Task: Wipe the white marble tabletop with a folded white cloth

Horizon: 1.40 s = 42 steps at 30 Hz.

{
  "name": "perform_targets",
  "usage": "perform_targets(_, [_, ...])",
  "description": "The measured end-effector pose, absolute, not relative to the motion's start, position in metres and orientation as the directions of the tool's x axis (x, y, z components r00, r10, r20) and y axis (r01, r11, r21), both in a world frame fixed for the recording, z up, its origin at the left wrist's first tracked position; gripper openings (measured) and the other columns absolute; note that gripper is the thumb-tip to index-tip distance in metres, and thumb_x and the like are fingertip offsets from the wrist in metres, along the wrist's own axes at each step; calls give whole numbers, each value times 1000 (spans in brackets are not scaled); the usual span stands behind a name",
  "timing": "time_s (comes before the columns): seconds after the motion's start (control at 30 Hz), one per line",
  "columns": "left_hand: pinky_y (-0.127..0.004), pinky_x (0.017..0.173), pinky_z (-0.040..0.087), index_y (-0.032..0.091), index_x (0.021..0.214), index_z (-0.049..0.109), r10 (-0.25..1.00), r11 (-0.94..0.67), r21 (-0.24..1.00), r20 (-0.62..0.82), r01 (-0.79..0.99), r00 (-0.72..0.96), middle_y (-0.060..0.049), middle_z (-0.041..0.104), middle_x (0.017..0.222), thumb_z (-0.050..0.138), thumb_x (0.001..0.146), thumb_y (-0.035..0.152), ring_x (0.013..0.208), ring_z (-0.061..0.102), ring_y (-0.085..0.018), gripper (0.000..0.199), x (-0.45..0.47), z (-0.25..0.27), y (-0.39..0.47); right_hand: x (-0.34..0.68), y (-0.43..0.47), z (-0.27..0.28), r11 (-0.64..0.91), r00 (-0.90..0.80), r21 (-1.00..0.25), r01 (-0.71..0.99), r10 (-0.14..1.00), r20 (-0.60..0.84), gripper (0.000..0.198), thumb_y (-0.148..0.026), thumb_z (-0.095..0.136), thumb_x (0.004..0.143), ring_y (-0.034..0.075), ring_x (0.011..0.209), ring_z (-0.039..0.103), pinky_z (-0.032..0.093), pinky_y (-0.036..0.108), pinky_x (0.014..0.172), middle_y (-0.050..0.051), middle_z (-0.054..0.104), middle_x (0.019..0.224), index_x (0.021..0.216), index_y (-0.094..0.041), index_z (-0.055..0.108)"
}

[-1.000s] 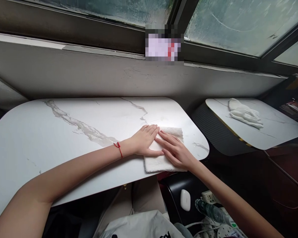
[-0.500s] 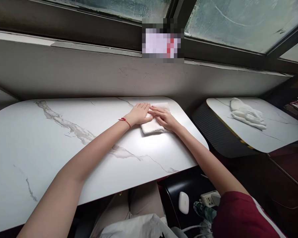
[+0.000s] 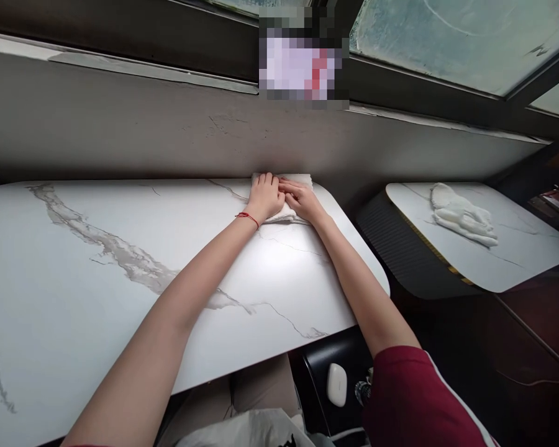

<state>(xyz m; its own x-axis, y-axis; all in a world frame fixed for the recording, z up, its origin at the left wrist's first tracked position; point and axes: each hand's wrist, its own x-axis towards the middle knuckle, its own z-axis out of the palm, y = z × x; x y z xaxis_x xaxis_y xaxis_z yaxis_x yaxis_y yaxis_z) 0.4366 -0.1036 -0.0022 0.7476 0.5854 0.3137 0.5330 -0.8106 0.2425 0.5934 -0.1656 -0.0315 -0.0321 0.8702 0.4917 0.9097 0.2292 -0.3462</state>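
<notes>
A folded white cloth point(image 3: 284, 215) lies at the far edge of the white marble-patterned table point(image 3: 121, 323), close to the wall. My left hand point(image 3: 266, 195) presses down on it with the fingers bent over its far part. Beside it, my right hand point(image 3: 302, 197) grips the cloth from the right, its fingers pointing left and meeting my left hand. Both hands hide much of the cloth's middle. A red string bracelet point(image 3: 248, 216) circles my left wrist.
To the right stands a second marble-patterned table point(image 3: 507, 273) with a crumpled white cloth point(image 3: 463, 214) on it. A grey wall point(image 3: 168, 124) rises behind the tables, below windows. Near my lap, a small white case point(image 3: 337, 385) rests on a black surface point(image 3: 314, 360).
Both hands and the cloth have moved away from me, up to the table's far edge. My left hand's fingers are more bent. The view has shifted slightly.
</notes>
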Motion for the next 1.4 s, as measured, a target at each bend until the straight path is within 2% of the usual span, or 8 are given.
perform_targets(0.27, [-45,106,38,5,125,59,597,-801,194,334,566,730,-21,56,134,37,93,23,126,50,-35,42,445,-1,-96,601,-154,-32,227,-9,-347,910,849,529,49,-19,42,84,24,130,61,47,38,114,7,68,133,120,-15,76])
perform_targets(0.5, [-45,108,36,7,128,57,619,-785,209,319,584,718,-20,53,142,37,94,25,131,46,-35,43,447,-5,-94,604,-154,-29,223,2,-379,898,860,511,48,-18,44,85,25,130,60,46,39,114,2,69,132,121,-22,75])
perform_targets(0.67, [-44,107,35,5,130,56,618,-783,143,292,605,730,-21,53,140,38,95,25,130,47,-35,44,450,-2,-98,608,-155,-30,251,-40,-350,902,858,513,49,-16,42,84,24,129,62,47,38,113,1,69,132,121,-22,75])
perform_targets(0.8, [-47,105,35,4,128,57,614,-785,137,308,604,727,-23,53,139,41,94,27,128,47,-37,44,458,-1,-100,614,-160,-29,262,-89,-306,915,873,480,51,-17,40,86,25,133,57,44,41,115,5,64,139,127,-19,70])
perform_targets(0.93, [-46,105,35,4,126,58,586,-806,147,324,573,742,-23,54,136,41,94,28,127,48,-37,43,471,-3,-108,626,-176,-30,217,-76,-266,939,886,457,52,-19,38,89,25,137,54,42,44,118,7,60,144,133,-17,65])
perform_targets(1.17, [-46,106,35,3,126,58,506,-862,173,343,476,792,-23,56,132,41,94,26,124,49,-36,43,502,-7,-151,651,-232,-34,99,31,-273,957,900,435,51,-24,37,93,26,140,50,40,48,119,6,57,147,136,-20,63])
perform_targets(1.4, [-46,105,36,3,126,58,375,-926,183,371,329,850,-23,59,129,43,93,27,120,51,-35,44,490,-13,-201,631,-311,-35,-6,76,-185,983,925,372,53,-26,32,98,26,146,42,37,53,119,5,47,156,148,-26,49])
